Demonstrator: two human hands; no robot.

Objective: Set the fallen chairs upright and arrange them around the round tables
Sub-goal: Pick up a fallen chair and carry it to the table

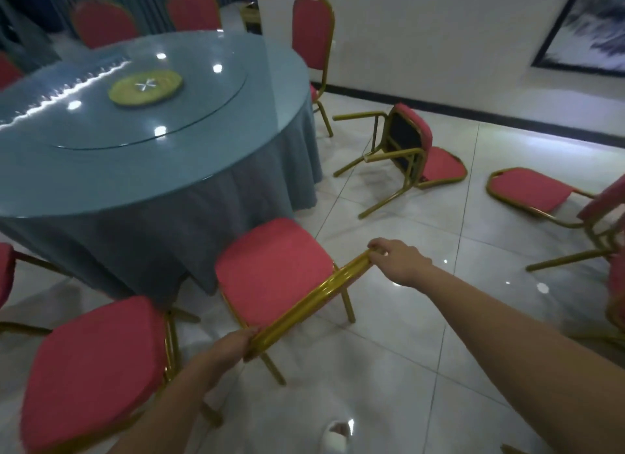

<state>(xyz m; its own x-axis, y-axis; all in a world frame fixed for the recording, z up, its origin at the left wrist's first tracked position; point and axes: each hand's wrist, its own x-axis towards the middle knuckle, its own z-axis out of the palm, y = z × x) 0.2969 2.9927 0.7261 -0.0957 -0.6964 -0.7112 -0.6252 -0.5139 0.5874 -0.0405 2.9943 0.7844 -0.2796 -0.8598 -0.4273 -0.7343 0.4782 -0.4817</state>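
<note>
A red-cushioned chair [274, 267] with a gold metal frame stands upright at the near edge of the round table [189, 169], which wears a blue-grey cloth. My left hand [233, 347] grips the near end of the chair's gold top rail. My right hand [395, 259] grips the far end of the same rail. A fallen chair [411, 149] lies on its back on the tiles to the right of the table, legs pointing left. Another fallen chair [531, 190] lies further right, partly cut off by the frame edge.
A second upright chair [94, 369] stands close at the left of the held one. More upright chairs [313, 41] ring the table's far side. A glass turntable [145, 88] tops the table. A white wall with a framed picture [588, 27] runs behind. Glossy tiled floor [406, 352] lies open at the right front.
</note>
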